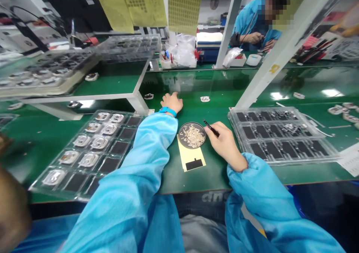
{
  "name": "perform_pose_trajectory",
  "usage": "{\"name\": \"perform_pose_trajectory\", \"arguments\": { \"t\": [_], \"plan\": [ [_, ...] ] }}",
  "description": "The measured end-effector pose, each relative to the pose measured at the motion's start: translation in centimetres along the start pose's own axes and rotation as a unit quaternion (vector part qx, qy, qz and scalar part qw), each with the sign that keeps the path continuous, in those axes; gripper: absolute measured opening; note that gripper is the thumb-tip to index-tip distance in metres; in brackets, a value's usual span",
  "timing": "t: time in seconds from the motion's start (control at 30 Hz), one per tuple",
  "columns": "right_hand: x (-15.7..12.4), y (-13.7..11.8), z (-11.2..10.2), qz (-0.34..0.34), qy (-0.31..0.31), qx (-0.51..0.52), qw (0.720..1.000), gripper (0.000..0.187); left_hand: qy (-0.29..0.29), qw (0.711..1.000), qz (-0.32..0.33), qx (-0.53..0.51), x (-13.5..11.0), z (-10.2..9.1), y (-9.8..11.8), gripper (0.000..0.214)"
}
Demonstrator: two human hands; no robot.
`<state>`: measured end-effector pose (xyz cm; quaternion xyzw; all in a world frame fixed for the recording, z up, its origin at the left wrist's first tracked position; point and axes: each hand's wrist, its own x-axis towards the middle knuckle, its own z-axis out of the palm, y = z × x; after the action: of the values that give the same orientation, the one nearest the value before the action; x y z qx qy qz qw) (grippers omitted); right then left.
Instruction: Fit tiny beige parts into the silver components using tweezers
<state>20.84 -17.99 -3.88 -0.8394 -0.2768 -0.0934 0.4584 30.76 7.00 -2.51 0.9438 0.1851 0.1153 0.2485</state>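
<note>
My left hand [172, 103], with a blue band at the wrist, reaches forward low over the green bench, fingers stretched out and nothing visible in them. A small dark-and-white part [149, 96] lies to its left, and a white part [205, 99] farther to its right. My right hand [223, 140] is closed around slim black tweezers [211, 128], whose tip points forward and left. Beside that hand, a round dark dish [181, 139] holds many tiny beige pieces [193, 135]. The dish overlaps a pale yellow paper [184, 155] bearing a black rectangle.
A clear tray [67, 183] on the left carries several white parts. Another clear tray [283, 159] at right has dark compartments and small metallic pieces. A raised shelf [120, 81] and a slanted post [263, 69] flank the reach. Another person's arm [12, 208] intrudes from the left; a co-worker [246, 24] sits opposite.
</note>
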Motion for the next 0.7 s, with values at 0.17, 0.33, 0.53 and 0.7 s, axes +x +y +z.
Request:
{"name": "perform_pose_trajectory", "arguments": {
  "t": [0.17, 0.33, 0.53, 0.7],
  "plan": [
    [0.4, -0.2, -0.8, 0.002, 0.020, 0.005, 1.000, 0.031, -0.059, 0.989, 0.139, -0.001, 1.9, 4.8, 3.8, 0.074],
    [0.9, 0.7, -1.2, -0.003, 0.036, -0.037, 0.999, 0.034, -0.110, 0.979, 0.160, -0.054, 2.8, 7.4, 5.4, 0.051],
    [0.4, 1.0, -2.2, 0.067, 0.043, -0.058, 0.995, 0.045, -0.121, 0.962, 0.143, -0.198, -0.8, 4.0, 5.0, 0.041],
    [-1.0, 0.1, -2.3, 0.175, -0.051, 0.219, 0.959, 0.044, -0.171, 0.918, 0.067, -0.352, -10.1, -1.6, 2.8, 0.051]
  ]
}}
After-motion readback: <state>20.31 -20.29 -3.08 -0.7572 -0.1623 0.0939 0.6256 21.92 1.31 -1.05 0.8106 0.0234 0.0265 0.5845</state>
